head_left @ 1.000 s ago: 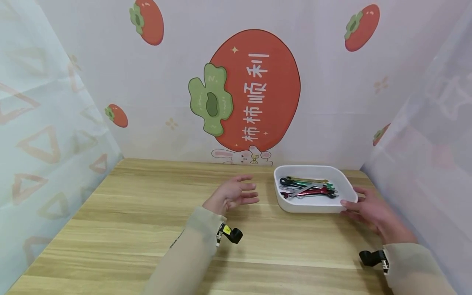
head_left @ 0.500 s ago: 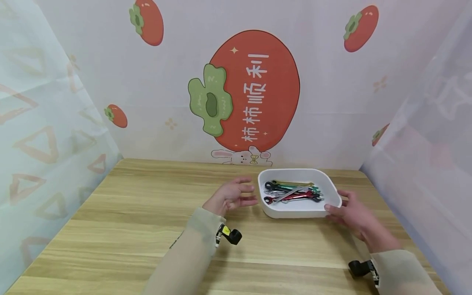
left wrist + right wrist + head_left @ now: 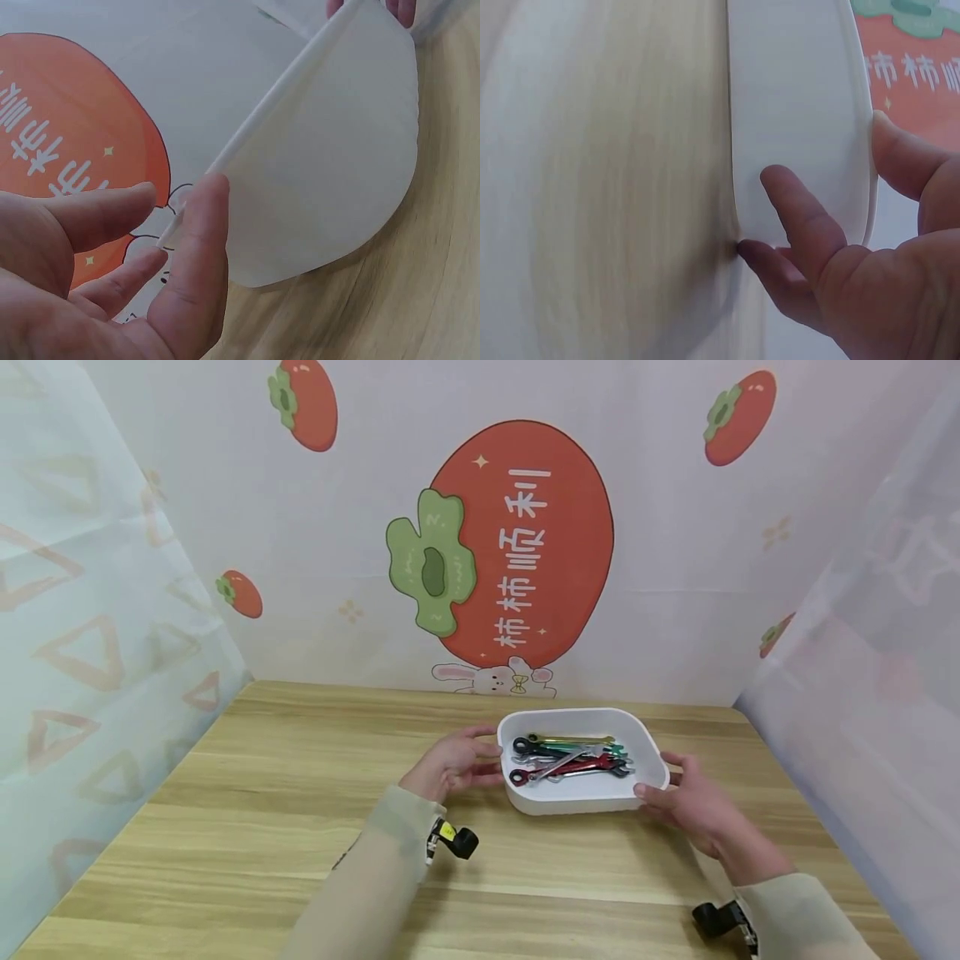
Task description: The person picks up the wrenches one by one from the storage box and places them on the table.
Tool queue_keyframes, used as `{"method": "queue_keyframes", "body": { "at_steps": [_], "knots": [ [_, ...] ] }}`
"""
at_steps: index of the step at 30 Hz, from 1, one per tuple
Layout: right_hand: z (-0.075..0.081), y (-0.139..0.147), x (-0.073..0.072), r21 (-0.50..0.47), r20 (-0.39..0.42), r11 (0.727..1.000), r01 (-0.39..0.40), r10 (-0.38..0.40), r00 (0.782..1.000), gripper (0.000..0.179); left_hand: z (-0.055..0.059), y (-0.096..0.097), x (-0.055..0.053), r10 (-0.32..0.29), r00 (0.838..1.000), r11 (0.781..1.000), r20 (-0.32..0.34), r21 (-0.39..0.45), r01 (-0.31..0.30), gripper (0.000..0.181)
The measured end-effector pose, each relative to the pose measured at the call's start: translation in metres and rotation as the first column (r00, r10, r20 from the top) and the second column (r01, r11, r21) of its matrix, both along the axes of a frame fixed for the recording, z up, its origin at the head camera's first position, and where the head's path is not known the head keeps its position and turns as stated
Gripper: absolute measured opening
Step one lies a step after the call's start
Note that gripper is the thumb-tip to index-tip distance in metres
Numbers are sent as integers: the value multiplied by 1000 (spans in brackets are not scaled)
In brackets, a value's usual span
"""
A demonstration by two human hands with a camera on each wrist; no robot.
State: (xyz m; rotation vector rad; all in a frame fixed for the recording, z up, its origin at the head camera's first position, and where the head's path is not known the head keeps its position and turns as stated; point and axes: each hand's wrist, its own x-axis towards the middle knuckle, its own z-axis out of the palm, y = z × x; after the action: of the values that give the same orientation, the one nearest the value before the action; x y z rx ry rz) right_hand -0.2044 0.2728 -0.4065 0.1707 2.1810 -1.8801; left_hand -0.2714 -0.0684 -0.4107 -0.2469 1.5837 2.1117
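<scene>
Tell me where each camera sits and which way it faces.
Head: worn on the head, forward and down at the tray of wrenches; left hand, right hand and sleeves show.
Left wrist: on that wrist, past the left hand to the tray's outside; right-hand fingers show at top.
Right wrist: on that wrist, toward the tray's outside and table; only the right hand shows.
Both wrist views share the tray and backdrop.

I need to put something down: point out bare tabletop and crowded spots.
Bare tabletop: widest between the left curtain and left sleeve; also in front of the white tray, between that sleeve and the right sleeve. Crowded: the tray, with piled wrenches inside, left hand and right hand at its ends.
</scene>
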Motion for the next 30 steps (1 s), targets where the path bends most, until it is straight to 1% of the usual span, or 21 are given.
{"method": "queue_keyframes", "body": {
  "at_steps": [4, 7, 10, 14, 17, 23, 25, 30],
  "knots": [
    [-5, -9, 0, 20, 4, 1000, 24, -25, 1000, 100, 0, -7, 1, 11, 1000, 998, -6, -61, -12, 56],
    [-7, -15, 1, 28, 8, 999, 35, -35, 999, 102, 1, -11, 1, -2, 1000, 994, -29, -107, -1, 59],
    [-6, -22, 4, 45, 12, 998, 32, -33, 999, 105, 1, -17, 2, -17, 999, 990, -46, -140, 10, 59],
    [-2, -32, 10, 84, 21, 996, 32, -34, 999, 105, 1, -25, 3, -37, 997, 990, -61, -140, 28, 61],
    [-2, -39, 12, 91, 19, 995, 32, -34, 999, 103, 0, -31, 4, -43, 997, 989, -68, -147, 32, 62],
    [-3, -51, 15, 98, 11, 994, 45, -46, 999, 98, 0, -41, 8, -36, 997, 980, -73, -196, 21, 61],
    [-3, -54, 16, 93, 6, 995, 46, -46, 999, 99, 0, -43, 9, -33, 997, 978, -73, -206, 17, 61],
    [-4, -64, 19, 82, 6, 995, 60, -61, 998, 98, 1, -51, 12, -23, 995, 972, -95, -236, 0, 60]
  ]
}}
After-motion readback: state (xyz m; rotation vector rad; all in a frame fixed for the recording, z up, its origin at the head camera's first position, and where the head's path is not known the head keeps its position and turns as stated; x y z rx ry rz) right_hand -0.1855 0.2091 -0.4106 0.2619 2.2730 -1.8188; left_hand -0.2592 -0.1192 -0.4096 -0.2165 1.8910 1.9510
